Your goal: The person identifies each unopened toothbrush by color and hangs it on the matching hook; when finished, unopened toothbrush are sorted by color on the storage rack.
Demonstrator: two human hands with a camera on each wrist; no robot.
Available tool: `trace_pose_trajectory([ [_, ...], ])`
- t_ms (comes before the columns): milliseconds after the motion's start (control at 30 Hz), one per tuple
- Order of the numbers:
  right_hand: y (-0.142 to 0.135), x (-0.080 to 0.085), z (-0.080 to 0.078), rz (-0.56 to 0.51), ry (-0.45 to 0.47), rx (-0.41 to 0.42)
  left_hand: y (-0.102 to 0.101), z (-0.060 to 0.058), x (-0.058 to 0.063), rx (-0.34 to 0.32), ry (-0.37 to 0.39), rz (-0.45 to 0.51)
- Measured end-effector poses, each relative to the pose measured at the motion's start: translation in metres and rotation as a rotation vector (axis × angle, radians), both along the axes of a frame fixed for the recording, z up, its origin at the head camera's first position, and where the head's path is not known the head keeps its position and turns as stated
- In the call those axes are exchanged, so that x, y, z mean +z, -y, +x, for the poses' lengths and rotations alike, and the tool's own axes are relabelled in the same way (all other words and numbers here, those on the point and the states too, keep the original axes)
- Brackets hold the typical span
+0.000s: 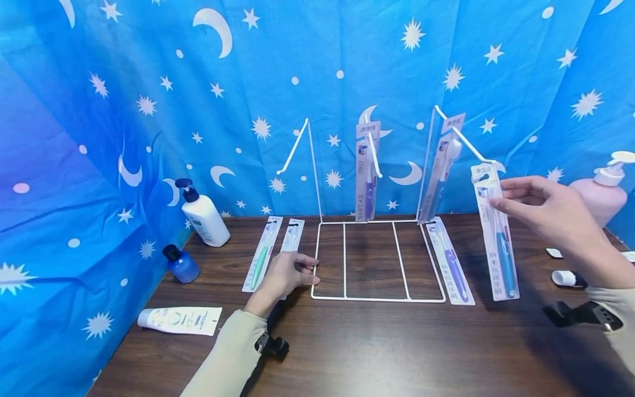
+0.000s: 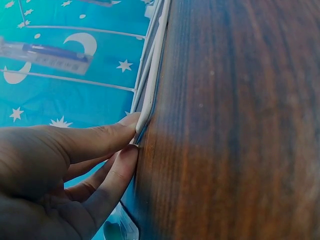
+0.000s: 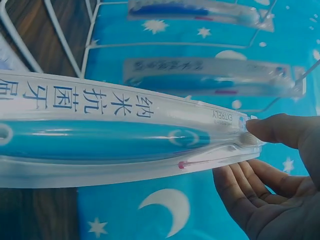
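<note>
My right hand (image 1: 555, 212) pinches a packaged blue toothbrush (image 1: 505, 259) near the top of its clear pack. That pack hangs upright beside the tip of the right hook (image 1: 476, 146) on the white wire rack (image 1: 377, 300); whether they touch, I cannot tell. In the right wrist view the thumb lies on the pack front, the fingers behind it. With thumb and fingers, my left hand (image 1: 284, 273) pinches the rack's left base wire, seen closely in the left wrist view. A packaged purple toothbrush (image 1: 369, 193) hangs on the middle hook, and another blue toothbrush (image 3: 180, 80) on the right one.
Packaged toothbrushes flank the base: green (image 1: 260, 262) and a partly covered one (image 1: 292, 234) left, purple (image 1: 455, 273) right. Further left are a white pump bottle (image 1: 205, 220), a blue bottle (image 1: 183, 267) and a white tube (image 1: 181, 320). A pink pump bottle (image 1: 600, 196) stands far right.
</note>
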State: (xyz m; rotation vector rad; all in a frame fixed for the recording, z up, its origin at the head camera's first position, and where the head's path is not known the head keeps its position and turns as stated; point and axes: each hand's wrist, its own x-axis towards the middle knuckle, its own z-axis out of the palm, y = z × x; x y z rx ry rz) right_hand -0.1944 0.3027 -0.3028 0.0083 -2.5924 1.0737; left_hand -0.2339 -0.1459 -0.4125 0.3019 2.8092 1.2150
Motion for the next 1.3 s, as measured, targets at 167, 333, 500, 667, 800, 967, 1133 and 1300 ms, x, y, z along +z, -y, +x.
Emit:
trace_pose_trajectory([
  [167,0.007,0.013,0.012,-0.021,-0.054,-0.013,0.000,0.000,0.001,-0.001,0.002,0.003],
  [333,0.011,0.022,0.023,-0.044,-0.093,-0.039,0.000,0.000,0.001,-0.003,0.003,0.001],
  [500,0.017,0.030,0.031,-0.053,-0.121,-0.044,0.000,0.001,0.001,0.002,0.011,0.002],
  [667,0.023,0.037,0.040,-0.086,-0.167,-0.032,0.001,0.001,0.002,0.003,0.013,0.005],
  [800,0.027,0.042,0.046,-0.119,-0.206,-0.027,0.000,0.001,0.001,0.005,0.018,-0.006],
  [967,0.035,0.047,0.053,-0.185,-0.259,-0.007,0.000,0.001,0.000,0.011,0.027,-0.010],
  [1133,0.043,0.050,0.062,-0.219,-0.310,0.027,0.000,0.001,0.001,0.013,0.036,0.002],
  [1300,0.047,0.052,0.068,-0.245,-0.336,0.066,0.001,0.001,0.002,0.015,0.047,0.007],
])
